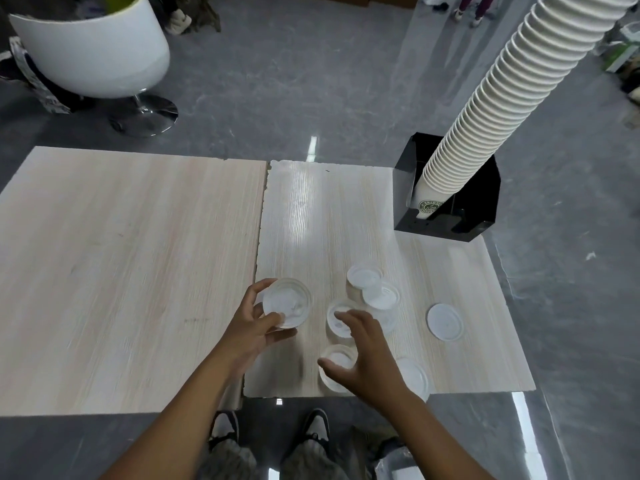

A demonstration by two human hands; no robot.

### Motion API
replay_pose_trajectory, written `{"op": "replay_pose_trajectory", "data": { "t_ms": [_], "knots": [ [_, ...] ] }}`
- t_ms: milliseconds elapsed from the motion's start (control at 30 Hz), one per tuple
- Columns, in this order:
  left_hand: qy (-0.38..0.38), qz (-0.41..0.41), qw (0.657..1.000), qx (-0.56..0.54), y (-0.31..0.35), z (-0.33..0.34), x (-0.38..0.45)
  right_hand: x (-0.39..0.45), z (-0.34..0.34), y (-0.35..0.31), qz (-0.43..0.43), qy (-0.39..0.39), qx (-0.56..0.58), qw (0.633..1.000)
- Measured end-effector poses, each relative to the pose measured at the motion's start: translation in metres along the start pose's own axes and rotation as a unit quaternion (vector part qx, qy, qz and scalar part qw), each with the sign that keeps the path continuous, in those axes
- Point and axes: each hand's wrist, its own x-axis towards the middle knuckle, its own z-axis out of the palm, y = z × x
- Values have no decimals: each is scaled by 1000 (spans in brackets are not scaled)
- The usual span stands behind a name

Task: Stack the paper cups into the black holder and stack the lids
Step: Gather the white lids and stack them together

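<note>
At the far left a white tub chair (93, 46) stands on the grey floor (277, 81) behind two pale wooden tables pushed together, the left table (121, 271) bare on top. On the right table (322, 220), just past the seam, the left hand (254, 327) grips a lidded cup (286, 306), its fingers and thumb curled round the rim. Just to the right, the right hand (363, 358) hangs over a cluster of cups with its fingers spread and relaxed, holding nothing; its fingertips reach over a middle cup (341, 322), and its thumb lies across a near cup (337, 367) at the table's front edge. Beyond the hand two more lidded cups stand touching each other, a far cup (363, 278) and a second one (382, 299) beside it. Behind the right wrist, part of a loose lid (414, 377) shows near the table's front edge. Further right a flat white lid (445, 322) lies alone on the wood, apart from the cups. At the far right corner of the table sits the black holder (485, 202), and in its left compartment rests a very tall stack of paper cups (512, 81) that leans up and to the right, out of the frame. The bottom cup shows a green round logo. Motion blur softens the cups near the hands.
</note>
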Motion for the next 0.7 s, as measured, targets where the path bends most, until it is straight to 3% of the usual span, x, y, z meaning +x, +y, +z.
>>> {"op": "replay_pose_trajectory", "data": {
  "t_ms": [400, 700],
  "knots": [
    [-38, 9, 993, 111, -1, 15, -8, -29, 32, 25, 72, -70, -97, 990],
    [-49, 10, 993, 106, 2, 16, -8, -31, 44, 34, 69, -99, -119, 986]
  ]
}}
